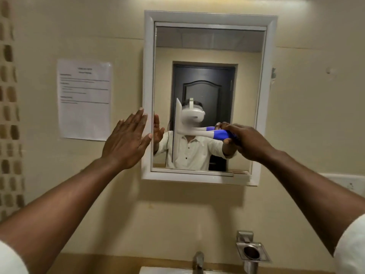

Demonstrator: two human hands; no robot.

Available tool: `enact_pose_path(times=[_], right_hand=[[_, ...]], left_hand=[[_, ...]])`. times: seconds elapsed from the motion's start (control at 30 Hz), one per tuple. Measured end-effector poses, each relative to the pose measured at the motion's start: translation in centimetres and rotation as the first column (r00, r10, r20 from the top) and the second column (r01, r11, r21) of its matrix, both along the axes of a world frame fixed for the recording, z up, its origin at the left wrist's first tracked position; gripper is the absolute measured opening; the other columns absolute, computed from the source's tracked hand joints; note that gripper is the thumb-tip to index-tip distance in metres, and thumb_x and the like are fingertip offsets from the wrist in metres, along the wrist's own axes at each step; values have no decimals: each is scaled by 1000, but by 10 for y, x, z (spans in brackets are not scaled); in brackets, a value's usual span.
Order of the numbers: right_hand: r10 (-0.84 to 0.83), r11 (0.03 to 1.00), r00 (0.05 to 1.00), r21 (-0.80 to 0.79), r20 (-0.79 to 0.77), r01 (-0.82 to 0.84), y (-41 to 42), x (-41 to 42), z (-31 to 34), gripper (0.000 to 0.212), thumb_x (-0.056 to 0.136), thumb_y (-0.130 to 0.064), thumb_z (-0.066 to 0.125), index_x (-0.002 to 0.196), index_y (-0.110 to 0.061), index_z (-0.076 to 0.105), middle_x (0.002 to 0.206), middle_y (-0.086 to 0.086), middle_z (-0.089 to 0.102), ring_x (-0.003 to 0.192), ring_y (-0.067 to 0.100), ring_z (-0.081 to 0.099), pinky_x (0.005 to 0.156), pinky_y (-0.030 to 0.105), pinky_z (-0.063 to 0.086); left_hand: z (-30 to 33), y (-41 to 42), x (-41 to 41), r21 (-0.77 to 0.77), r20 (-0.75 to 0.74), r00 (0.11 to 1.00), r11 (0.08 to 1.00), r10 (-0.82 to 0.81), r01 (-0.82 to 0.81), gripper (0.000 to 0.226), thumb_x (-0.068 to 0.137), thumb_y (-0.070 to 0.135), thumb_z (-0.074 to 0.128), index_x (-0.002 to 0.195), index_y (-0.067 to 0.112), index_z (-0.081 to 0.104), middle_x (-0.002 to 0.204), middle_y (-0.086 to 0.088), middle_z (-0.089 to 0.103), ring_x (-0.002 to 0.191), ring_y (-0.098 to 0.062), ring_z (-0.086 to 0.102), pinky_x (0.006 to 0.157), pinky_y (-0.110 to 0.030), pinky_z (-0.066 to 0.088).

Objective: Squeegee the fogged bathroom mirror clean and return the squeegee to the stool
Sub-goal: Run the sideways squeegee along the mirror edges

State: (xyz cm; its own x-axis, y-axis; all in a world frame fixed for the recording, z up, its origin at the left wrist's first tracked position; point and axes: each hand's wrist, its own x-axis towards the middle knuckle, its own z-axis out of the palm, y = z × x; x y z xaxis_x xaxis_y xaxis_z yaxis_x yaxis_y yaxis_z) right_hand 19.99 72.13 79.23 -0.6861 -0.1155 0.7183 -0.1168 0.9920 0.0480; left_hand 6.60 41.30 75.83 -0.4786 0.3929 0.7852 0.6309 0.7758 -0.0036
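Note:
A white-framed mirror hangs on the beige wall. My right hand grips the blue handle of a white squeegee. Its long blade stands vertical against the glass in the lower left part of the mirror. My left hand is open with straight fingers, and its fingertips press on the mirror's left frame edge. The glass shows a clear reflection of a person in a white shirt and a dark door. The stool is out of sight.
A printed paper sheet is taped to the wall left of the mirror. Below are a tap, the white basin rim and a steel wall holder. Patterned tiles run down the far left.

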Motion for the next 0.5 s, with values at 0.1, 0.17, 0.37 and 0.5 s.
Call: enact_pose_path(times=[0.1,0.17,0.37,0.5], right_hand=[[38,999,999,-11,18,-38,-20,-16,-9,38,86,-23,65,122,-15,57,124,8,63,98,26,62,86,36,48],[51,999,998,-7,22,-51,-29,-25,-11,38,85,-25,64,121,-15,57,123,8,63,98,25,62,89,41,50],[54,998,998,18,31,-55,-42,-35,-13,38,86,-31,60,120,-15,57,123,9,64,96,25,62,89,47,52],[33,999,998,34,46,-34,-48,-39,-13,39,86,-28,61,123,-14,56,126,8,62,101,28,61,92,50,50]], left_hand=[[-5,-22,-4,-7,11,999,999,52,-52,64,94,52,15,148,23,-3,157,7,-12,144,-8,-6,115,-31,-4],[-6,-33,-6,-6,8,998,998,65,-65,64,94,51,15,148,23,-4,157,7,-11,144,-7,-7,115,-31,-4],[-8,-43,-9,-6,-6,998,998,64,-64,63,96,49,17,148,23,-3,157,7,-10,144,-8,-6,116,-32,-3],[-9,-42,-10,-7,-18,998,999,52,-53,62,96,49,17,148,23,-4,157,6,-10,144,-8,-6,116,-31,-3]])
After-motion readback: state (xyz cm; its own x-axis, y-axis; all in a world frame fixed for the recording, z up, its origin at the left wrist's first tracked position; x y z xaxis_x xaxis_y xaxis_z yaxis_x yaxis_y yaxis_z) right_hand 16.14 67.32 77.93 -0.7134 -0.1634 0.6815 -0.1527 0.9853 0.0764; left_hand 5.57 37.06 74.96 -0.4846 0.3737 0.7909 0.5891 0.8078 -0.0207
